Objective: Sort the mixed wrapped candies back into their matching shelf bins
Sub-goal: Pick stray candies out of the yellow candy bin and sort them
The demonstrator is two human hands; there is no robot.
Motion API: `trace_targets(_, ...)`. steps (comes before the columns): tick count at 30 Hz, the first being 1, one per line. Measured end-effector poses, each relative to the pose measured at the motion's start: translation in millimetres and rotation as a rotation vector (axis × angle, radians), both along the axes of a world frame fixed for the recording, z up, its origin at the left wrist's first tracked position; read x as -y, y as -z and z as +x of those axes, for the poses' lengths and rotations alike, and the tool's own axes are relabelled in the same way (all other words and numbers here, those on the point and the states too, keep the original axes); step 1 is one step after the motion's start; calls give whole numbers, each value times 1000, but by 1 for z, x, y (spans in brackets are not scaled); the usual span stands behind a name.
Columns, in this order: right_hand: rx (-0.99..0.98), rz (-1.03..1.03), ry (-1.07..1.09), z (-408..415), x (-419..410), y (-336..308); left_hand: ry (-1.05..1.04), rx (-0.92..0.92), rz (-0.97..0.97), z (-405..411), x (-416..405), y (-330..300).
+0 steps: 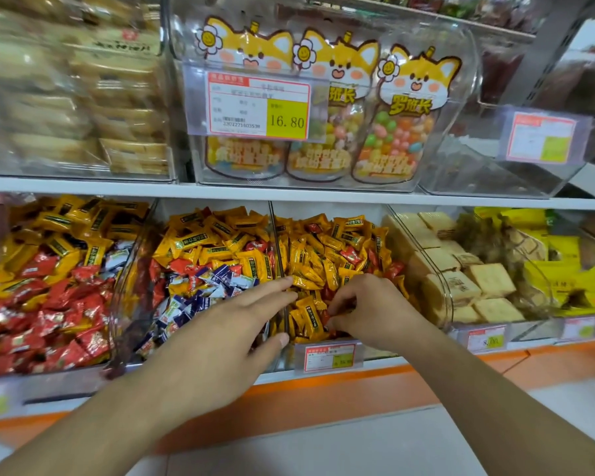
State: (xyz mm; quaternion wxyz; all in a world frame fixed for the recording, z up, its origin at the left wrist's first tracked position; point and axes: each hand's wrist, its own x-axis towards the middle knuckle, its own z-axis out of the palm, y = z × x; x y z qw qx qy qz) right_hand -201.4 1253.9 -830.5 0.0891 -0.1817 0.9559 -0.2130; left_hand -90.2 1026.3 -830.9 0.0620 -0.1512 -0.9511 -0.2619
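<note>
A red candy (324, 317), light, crinkly and slick in its wrapper, is lying among yellow candies (310, 269) in the third bin (397, 231) from the left. The right hand (368, 309) is pinching it, best by its crimped end. The left hand (227, 324) is reaching flat, fingers straight, holding nothing.

open-topped candy bins (337, 255) reachable from the front, clear divider (278, 242) between bins, white shelf (83, 187) close overhead
</note>
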Motion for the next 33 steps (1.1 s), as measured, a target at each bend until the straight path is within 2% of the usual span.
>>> trace_targets(4, -13, -110, 42, 3, -5, -14, -11, -11, 38, 0, 0, 0)
trace_targets(9, 83, -521, 43, 21, 7, -45, -92, -22, 131, 6, 1, -13)
trace_targets(15, 262, -710, -40, 52, 49, -59, -203, 0, 407, 20, 10, -41)
trace_targets(19, 306, -733, -39, 59, 68, -65, -350, -74, 289, 32, 46, -53)
trace_targets(23, 260, -675, -2, 60, 80, -67, -623, -163, 88, 42, 110, -67)
trace_targets(26, 207, -632, 14, 59, 82, -64, -759, -79, -32, 50, 144, -64)
trace_targets(28, 174, -611, 28, 57, 78, -65, -727, -18, -61, 51, 148, -59)
trace_targets(33, 5, -594, 116, 28, 46, -58, -452, -87, -27, 34, 117, -52)
